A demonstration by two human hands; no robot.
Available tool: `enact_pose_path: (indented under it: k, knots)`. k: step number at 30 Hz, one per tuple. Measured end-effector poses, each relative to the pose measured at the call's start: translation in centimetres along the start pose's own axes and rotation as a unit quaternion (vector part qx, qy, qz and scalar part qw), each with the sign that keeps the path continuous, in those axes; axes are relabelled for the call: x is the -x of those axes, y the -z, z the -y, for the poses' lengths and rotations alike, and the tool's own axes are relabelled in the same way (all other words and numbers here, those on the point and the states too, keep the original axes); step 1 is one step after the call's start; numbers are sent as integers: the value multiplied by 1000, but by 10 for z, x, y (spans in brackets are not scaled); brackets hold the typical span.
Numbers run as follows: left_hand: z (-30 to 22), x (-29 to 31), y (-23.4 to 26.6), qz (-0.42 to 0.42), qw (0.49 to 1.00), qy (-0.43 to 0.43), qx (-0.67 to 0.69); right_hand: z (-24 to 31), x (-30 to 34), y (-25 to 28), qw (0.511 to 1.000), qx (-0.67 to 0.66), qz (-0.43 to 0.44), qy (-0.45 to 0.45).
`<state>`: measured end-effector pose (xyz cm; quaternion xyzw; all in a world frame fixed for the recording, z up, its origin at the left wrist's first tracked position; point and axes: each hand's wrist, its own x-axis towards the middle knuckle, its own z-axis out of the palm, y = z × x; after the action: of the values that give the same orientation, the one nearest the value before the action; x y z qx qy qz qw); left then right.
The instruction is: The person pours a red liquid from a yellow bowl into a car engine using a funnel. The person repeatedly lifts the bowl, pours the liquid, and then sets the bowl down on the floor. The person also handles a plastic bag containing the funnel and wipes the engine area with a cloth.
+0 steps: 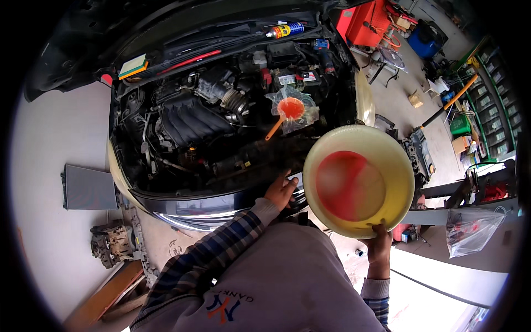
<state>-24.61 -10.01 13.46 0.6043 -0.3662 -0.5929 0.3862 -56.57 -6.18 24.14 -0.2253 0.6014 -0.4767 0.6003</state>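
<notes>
My right hand (380, 243) grips the near rim of a pale yellow basin (406, 166), with the thumb over the edge. Red liquid (337, 182) lies to the left side of its bottom. The basin hangs just right of the car's front end. My left hand (281, 192) is at the car's front edge, its fingers stretched out and holding nothing; whether it touches the car I cannot tell. Beyond it, in the engine bay (193, 119), an orange funnel (291, 108) with a handle sits on clear plastic sheeting (310, 113), reddish inside.
A spray can (285, 30) and an air filter (133, 67) lie along the back of the bay. A blue cordless power tool (323, 52) stands near the battery (298, 77). Car parts (113, 242) are on the floor at left; shelving (495, 105) stands at right.
</notes>
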Motion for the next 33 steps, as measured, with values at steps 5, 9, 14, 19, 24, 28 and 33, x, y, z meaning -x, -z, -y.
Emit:
enact_pose_path:
  k: [5, 9, 14, 19, 24, 28, 33]
  knots:
    - [57, 3, 100, -191, 924, -155, -291, -16, 4, -16, 1000, -25, -5, -14]
    - [94, -7, 156, -219, 854, -160, -445, -27, 5, -36, 999, -26, -37, -13]
    - [102, -7, 159, -220, 880, -66, -416, -32, 1, -48, 998, 32, -47, 16]
    - [102, -13, 150, -258, 848, -30, -462, -28, -1, -64, 998, 8, -62, -1]
    - [115, -15, 154, -256, 833, -53, -488, -33, -5, -66, 998, 4, -58, -17]
    - [116, -20, 152, -255, 823, -57, -504, -37, -11, -63, 999, -3, -45, -15]
    - [116, -19, 151, -263, 819, -76, -504, -38, -14, -60, 1000, -7, -26, -11]
